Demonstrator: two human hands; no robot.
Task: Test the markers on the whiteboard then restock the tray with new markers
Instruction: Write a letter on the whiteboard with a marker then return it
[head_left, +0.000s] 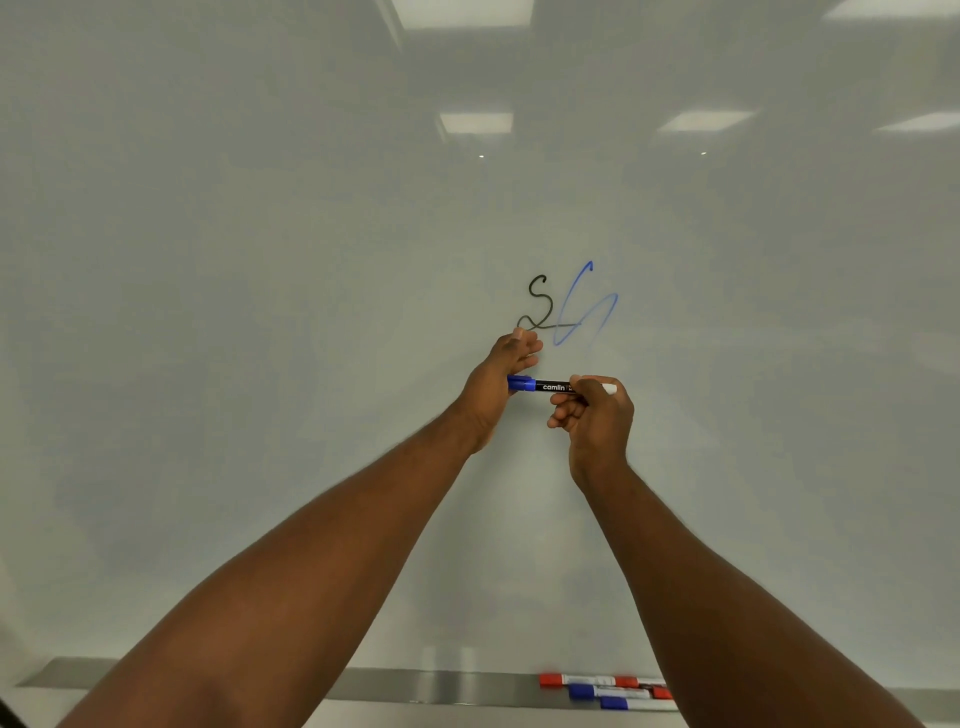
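Blue marker (550, 386) between two hands, two scribbles, several tray (441, 686) markers

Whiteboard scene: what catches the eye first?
Two hands meet mid-board on a blue-capped marker: the left hand at the cap, the right hand on the barrel. Just above sit a black squiggle and a blue squiggle; more markers lie in the tray below.

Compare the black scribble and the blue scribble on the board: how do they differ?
The black scribble is dark and solid; the blue scribble is paler and fades out at its lower right. Black sits left and is smaller; blue sits right, reaching higher and lower. Both are looping test marks on the whiteboard, crossing where black's tail runs into blue.
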